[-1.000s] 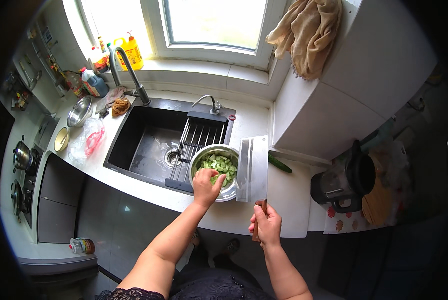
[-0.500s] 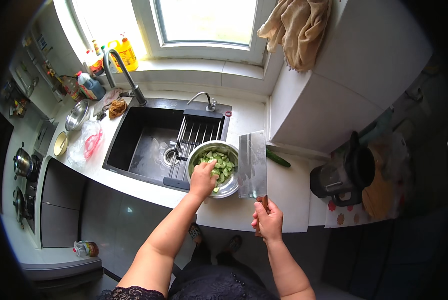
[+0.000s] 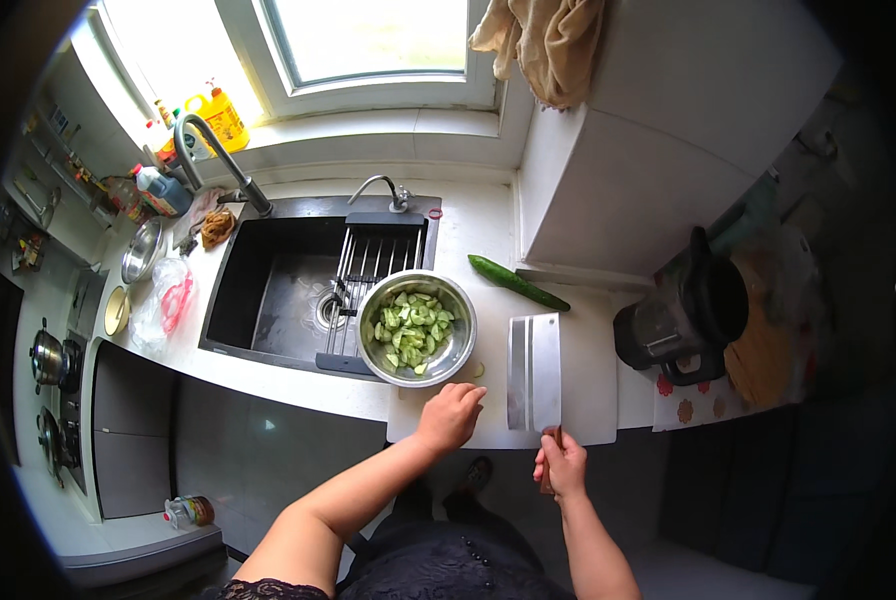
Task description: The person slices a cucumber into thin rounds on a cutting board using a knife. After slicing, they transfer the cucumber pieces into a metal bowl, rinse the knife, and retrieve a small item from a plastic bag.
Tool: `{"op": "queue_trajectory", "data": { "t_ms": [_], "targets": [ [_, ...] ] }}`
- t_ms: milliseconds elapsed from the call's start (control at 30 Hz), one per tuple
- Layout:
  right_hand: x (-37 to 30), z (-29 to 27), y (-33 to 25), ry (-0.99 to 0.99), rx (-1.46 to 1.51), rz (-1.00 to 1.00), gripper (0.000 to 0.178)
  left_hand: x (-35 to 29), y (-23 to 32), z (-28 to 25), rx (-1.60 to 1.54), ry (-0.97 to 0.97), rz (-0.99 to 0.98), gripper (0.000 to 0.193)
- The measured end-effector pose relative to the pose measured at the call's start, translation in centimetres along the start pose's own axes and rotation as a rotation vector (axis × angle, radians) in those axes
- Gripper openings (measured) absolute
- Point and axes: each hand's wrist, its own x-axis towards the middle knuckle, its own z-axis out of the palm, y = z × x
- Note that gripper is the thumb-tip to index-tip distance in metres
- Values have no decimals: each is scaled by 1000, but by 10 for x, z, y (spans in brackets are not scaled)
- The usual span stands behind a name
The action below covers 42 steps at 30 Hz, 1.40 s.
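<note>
A wide cleaver (image 3: 535, 372) with a wooden handle is gripped in my right hand (image 3: 562, 464), its blade flat over the white cutting board (image 3: 590, 420). My left hand (image 3: 450, 415) hovers at the board's near edge with loosely bent fingers and nothing visible in them. Just beyond its fingertips lies a small cucumber scrap (image 3: 479, 369). To the upper left of that hand, a steel bowl (image 3: 465, 342) holds many cut cucumber pieces (image 3: 408, 328). A whole green cucumber (image 3: 518, 282) lies beyond the blade, slanting across the back of the board.
Left of the bowl is a dark sink (image 3: 268, 335) with a drying rack (image 3: 386, 247) and tall faucet (image 3: 208, 150). A plastic bag (image 3: 158, 310) lies on the left counter. A blender jug (image 3: 658, 335) stands at the right. Cloth (image 3: 543, 50) hangs above.
My left hand has come out of the bowl, down and right toward the board. The cleaver has moved right and nearer, away from the bowl's side, uncovering the whole cucumber.
</note>
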Motion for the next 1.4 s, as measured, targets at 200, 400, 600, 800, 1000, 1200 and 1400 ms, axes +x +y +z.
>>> {"op": "queue_trajectory", "data": {
  "t_ms": [200,400,600,800,1000,1200,1400],
  "targets": [
    [-19,-30,46,-87,-28,87,18,5,-8,49,123,-58,-285,40],
    [-24,-26,58,-143,-38,119,16,4,-12,79,131,-49,-294,44],
    [-34,-20,48,-171,-33,135,19,4,9,67,103,1,-250,47],
    [-39,-3,3,-211,-91,-58,25,26,31,2,165,205,-124,54],
    [-17,23,-32,-224,-217,-196,27,42,-23,-38,266,325,-252,43],
    [13,-20,-41,101,-925,-846,49,5,-89,-70,113,552,-454,42],
    [65,-68,-24,153,-1326,-1120,53,-24,-124,-39,-532,520,-1086,53]
  ]
}}
